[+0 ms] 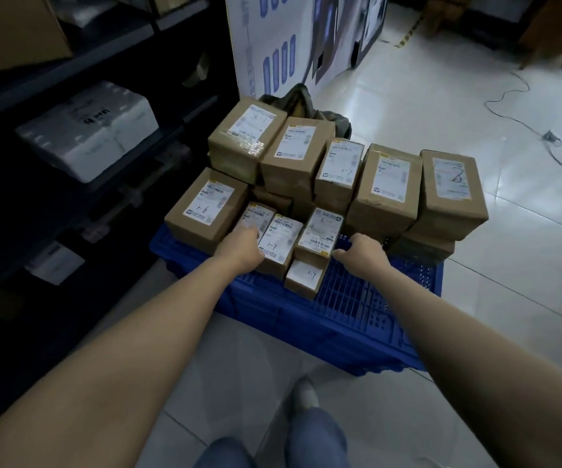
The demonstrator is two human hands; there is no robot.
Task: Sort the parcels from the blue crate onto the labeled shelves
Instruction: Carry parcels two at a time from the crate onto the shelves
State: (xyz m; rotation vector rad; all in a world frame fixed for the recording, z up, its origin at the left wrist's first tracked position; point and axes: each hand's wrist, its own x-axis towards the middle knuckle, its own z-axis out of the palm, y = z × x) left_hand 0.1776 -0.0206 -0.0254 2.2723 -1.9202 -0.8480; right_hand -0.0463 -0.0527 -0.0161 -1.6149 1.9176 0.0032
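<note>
A blue crate [350, 319] stands on the floor, piled with several brown cardboard parcels with white labels. Three small parcels sit side by side at its front. My left hand [239, 248] reaches in from the left, fingers over the leftmost small parcel [256, 214] and thumb beside the middle parcel marked 1-7 [281, 238]. My right hand [364, 255] curls against the right side of the right small parcel [321, 229], thumb at its lower corner. A smaller 1-7 parcel [304, 278] lies below them. Dark shelves [80, 184] run along the left.
Taller stacks fill the crate's back, among them parcels marked 1-6 [205, 207] and 1-7 [340, 167]. White wrapped packs [90, 130] lie on the shelves. A printed board [272, 42] stands behind the crate. A cable [522, 119] trails over the tiled floor at right. My legs [316, 437] are below.
</note>
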